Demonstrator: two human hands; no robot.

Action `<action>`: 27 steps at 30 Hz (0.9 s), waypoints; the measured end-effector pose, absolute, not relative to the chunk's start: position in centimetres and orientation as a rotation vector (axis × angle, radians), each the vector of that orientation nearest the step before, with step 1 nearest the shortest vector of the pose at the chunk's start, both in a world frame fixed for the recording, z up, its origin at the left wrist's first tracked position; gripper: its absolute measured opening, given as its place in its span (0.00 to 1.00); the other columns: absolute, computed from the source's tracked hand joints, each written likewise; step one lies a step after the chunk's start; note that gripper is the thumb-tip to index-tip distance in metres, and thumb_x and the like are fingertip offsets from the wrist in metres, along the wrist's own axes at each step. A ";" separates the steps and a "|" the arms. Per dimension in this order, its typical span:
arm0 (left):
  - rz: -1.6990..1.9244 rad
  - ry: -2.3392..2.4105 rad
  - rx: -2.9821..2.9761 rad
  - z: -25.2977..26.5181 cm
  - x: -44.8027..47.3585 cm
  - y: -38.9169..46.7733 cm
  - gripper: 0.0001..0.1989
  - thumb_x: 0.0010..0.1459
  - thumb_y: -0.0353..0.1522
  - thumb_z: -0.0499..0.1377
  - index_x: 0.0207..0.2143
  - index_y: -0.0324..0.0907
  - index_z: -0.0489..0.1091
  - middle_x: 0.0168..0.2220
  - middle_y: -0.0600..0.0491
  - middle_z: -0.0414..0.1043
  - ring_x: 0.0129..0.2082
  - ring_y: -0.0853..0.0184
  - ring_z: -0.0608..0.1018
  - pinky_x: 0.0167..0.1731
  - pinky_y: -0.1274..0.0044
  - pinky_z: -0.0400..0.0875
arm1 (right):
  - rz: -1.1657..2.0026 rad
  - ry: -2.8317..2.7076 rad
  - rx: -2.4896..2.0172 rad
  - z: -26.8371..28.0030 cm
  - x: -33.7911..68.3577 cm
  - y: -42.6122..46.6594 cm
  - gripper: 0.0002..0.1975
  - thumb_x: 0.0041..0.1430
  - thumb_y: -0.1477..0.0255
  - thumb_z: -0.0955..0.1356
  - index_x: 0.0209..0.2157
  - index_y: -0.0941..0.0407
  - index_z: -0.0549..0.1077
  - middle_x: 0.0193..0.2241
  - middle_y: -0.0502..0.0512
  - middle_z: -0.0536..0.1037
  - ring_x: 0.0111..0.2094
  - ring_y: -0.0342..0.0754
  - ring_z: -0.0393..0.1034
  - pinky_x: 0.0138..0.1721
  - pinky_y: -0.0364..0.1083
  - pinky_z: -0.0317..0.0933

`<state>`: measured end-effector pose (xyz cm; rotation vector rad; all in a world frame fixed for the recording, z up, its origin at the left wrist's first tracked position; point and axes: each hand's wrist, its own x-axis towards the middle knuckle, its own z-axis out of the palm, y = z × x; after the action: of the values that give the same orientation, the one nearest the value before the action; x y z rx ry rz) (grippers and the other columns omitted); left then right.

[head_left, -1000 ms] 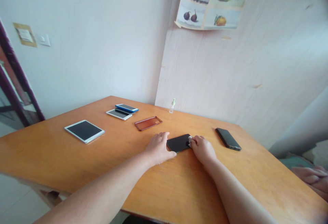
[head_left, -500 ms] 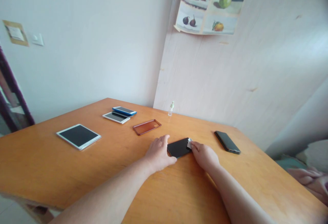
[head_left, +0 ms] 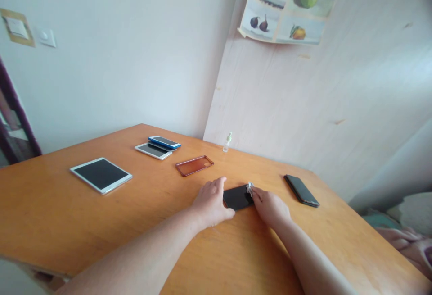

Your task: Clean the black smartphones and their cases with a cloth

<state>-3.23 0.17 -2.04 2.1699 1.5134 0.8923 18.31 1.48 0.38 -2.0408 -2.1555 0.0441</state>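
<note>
A dark smartphone [head_left: 239,197] lies screen up on the wooden table, between my two hands. My left hand [head_left: 212,202] grips its left end, thumb along the near edge and fingers at the far edge. Pinched in the fingers of my right hand [head_left: 271,205] is a small crumpled white tissue [head_left: 249,188], pressed on the right end of the screen. Beyond my left hand lies a clear reddish phone case [head_left: 195,166]. A small clear spray bottle [head_left: 227,143] stands upright near the table's back edge.
At left lies a white tablet [head_left: 101,175]. Behind it, a blue phone [head_left: 164,142] rests partly on a white tablet-like device [head_left: 153,150]. A black phone in a folding case [head_left: 301,190] is at right. Walls border the table [head_left: 216,259] behind; fruit pictures [head_left: 290,9] hang there.
The view has tilted slightly. Both hands stay at the phone; the tissue looks a little more bunched at the screen's right end. The other things on the table have not moved.
</note>
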 end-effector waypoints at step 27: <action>0.841 1.541 2.266 -1.9 -2.9 -0.3 0.44 0.40 0.39 0.64 0.60 0.38 0.52 0.51 0.42 0.68 0.51 0.51 0.70 0.50 0.64 0.64 | 0.030 -2.223 -2.147 1.4 16.8 1.8 0.23 0.66 0.55 0.54 0.56 0.39 0.69 0.45 0.55 0.80 0.43 0.56 0.75 0.37 0.49 0.62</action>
<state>-2.93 -0.26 -1.92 2.2660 1.5414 0.8405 16.78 1.76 1.43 -2.1473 -2.2231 0.0301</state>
